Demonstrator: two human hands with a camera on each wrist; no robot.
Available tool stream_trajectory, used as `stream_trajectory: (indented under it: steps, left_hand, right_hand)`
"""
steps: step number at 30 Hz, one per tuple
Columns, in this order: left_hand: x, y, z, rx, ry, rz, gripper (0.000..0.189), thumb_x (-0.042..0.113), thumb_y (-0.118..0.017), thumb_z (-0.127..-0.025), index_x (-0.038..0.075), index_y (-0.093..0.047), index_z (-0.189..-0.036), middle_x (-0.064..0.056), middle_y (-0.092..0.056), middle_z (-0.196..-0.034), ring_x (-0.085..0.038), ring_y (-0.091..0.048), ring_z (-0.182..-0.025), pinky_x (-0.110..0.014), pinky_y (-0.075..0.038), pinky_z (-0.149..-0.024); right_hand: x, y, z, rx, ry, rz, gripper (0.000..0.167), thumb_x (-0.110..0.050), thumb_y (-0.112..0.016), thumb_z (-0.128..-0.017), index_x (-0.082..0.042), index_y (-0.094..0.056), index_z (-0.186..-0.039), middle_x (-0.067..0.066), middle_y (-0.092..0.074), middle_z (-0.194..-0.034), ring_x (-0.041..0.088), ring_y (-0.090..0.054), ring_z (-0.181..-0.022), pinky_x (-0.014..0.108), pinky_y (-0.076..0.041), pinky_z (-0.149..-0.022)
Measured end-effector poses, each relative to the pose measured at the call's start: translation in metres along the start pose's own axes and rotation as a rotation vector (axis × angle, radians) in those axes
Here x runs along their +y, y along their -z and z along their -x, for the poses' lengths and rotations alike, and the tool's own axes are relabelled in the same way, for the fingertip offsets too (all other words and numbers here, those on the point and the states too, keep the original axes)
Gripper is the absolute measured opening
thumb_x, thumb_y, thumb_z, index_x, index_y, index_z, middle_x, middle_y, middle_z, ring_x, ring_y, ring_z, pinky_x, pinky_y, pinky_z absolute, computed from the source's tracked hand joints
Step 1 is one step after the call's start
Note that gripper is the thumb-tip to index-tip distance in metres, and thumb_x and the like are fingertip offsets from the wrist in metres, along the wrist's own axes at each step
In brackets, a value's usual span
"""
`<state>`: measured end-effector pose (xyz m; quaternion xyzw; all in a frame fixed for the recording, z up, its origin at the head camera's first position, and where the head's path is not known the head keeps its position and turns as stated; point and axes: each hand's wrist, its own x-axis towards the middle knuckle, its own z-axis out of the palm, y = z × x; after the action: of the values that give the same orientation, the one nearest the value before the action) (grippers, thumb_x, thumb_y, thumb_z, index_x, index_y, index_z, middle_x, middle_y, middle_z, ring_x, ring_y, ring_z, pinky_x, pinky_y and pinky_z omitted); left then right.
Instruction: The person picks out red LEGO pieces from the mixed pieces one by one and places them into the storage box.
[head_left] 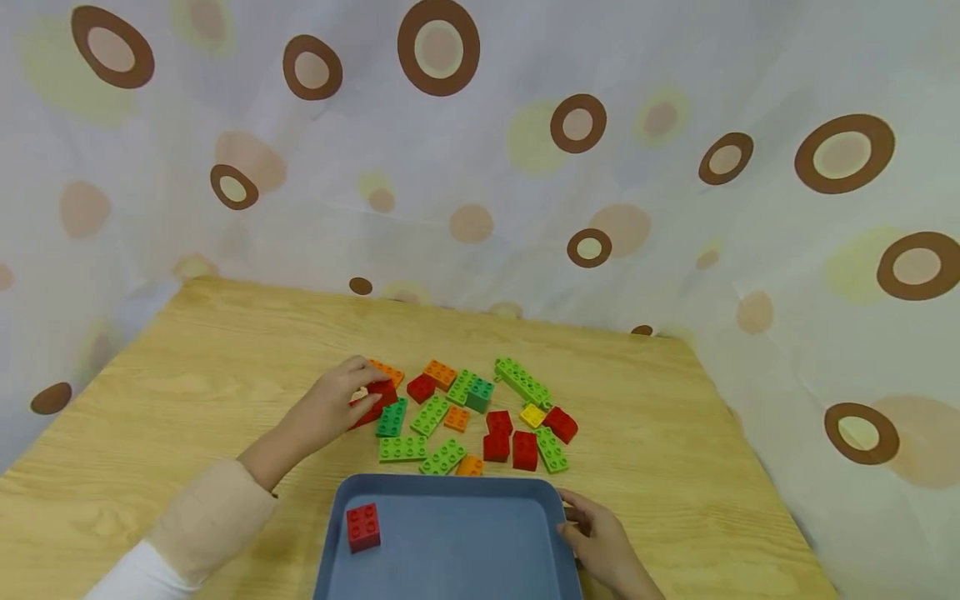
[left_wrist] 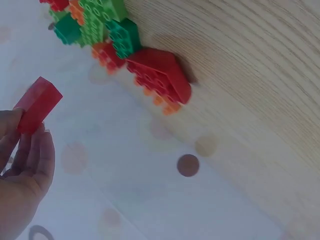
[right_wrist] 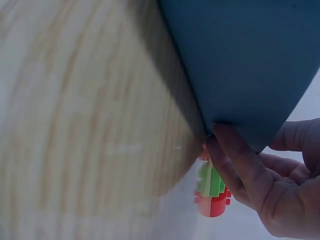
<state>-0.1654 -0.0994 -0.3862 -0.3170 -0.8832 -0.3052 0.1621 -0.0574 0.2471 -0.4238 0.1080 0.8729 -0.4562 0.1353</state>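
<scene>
Between thumb and fingers, my left hand (head_left: 326, 410) pinches a red toy brick (left_wrist: 39, 106), raised above the table in the left wrist view. Another red brick (left_wrist: 162, 75) with a sloped side lies below that hand, beside a dark green brick (left_wrist: 125, 38). My right hand (head_left: 603, 543) grips the right side of a blue-grey tray (head_left: 450, 480) near its far corner. In the right wrist view, fingers and thumb lie on opposite faces of the tray wall (right_wrist: 245, 65). One red four-stud brick (head_left: 363, 527) sits at the left inside the tray.
Beyond the tray, loose bricks are scattered on the wooden table (head_left: 255, 350): several light green ones (head_left: 402, 449), orange (head_left: 440, 375), red (head_left: 525, 451) and a yellow one (head_left: 532, 415). A long green piece (head_left: 522, 382) lies farthest back. A patterned cloth (head_left: 480, 167) hangs behind.
</scene>
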Motion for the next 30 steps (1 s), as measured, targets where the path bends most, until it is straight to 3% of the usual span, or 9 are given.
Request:
stream_trajectory:
  steps: [6, 13, 18, 23, 30]
  left_hand:
    - [0.034, -0.008, 0.006, -0.124, -0.151, 0.008, 0.023, 0.001, -0.07, -0.078, 0.002, -0.067, -0.101, -0.005, -0.058, -0.092, -0.014, -0.058, -0.078, -0.019, -0.05, -0.065]
    - [0.06, -0.019, 0.024, -0.313, -0.183, 0.102, 0.02, 0.004, -0.067, -0.082, 0.004, -0.066, -0.103, -0.002, -0.058, -0.095, -0.009, -0.058, -0.083, -0.015, -0.049, -0.07]
    - [0.064, -0.028, 0.031, -0.421, -0.214, 0.071, 0.016, 0.005, -0.066, -0.083, 0.007, -0.066, -0.099, 0.0, -0.058, -0.092, -0.006, -0.056, -0.081, -0.016, -0.049, -0.07]
    - [0.062, -0.035, 0.036, -0.495, -0.195, 0.036, 0.013, 0.004, -0.067, -0.081, 0.01, -0.065, -0.092, 0.002, -0.058, -0.086, -0.003, -0.052, -0.075, -0.016, -0.047, -0.066]
    - [0.062, -0.04, 0.042, -0.518, -0.165, -0.001, 0.02, 0.005, -0.068, -0.081, 0.009, -0.062, -0.099, 0.0, -0.061, -0.091, -0.006, -0.057, -0.08, -0.018, -0.049, -0.069]
  right_hand:
    - [-0.001, -0.003, 0.001, 0.024, 0.005, -0.014, 0.047, 0.005, -0.053, -0.085, 0.007, -0.046, -0.131, 0.026, -0.062, -0.11, 0.02, -0.062, -0.085, 0.035, -0.055, -0.06]
    - [-0.001, -0.004, 0.0, 0.042, 0.01, 0.003, 0.046, 0.005, -0.054, -0.084, 0.005, -0.048, -0.13, 0.024, -0.063, -0.109, 0.019, -0.061, -0.084, 0.033, -0.053, -0.06]
    - [0.0, -0.003, -0.001, 0.049, 0.022, 0.005, 0.046, 0.005, -0.054, -0.084, 0.006, -0.049, -0.13, 0.024, -0.063, -0.109, 0.02, -0.062, -0.084, 0.033, -0.053, -0.06]
    - [-0.002, -0.003, 0.0, 0.043, 0.011, -0.005, 0.046, 0.005, -0.054, -0.085, 0.005, -0.048, -0.131, 0.024, -0.063, -0.111, 0.021, -0.062, -0.086, 0.034, -0.053, -0.061]
    - [-0.002, -0.003, 0.001, 0.033, 0.013, -0.006, 0.046, 0.005, -0.054, -0.086, 0.004, -0.047, -0.132, 0.025, -0.062, -0.112, 0.021, -0.063, -0.087, 0.034, -0.053, -0.06]
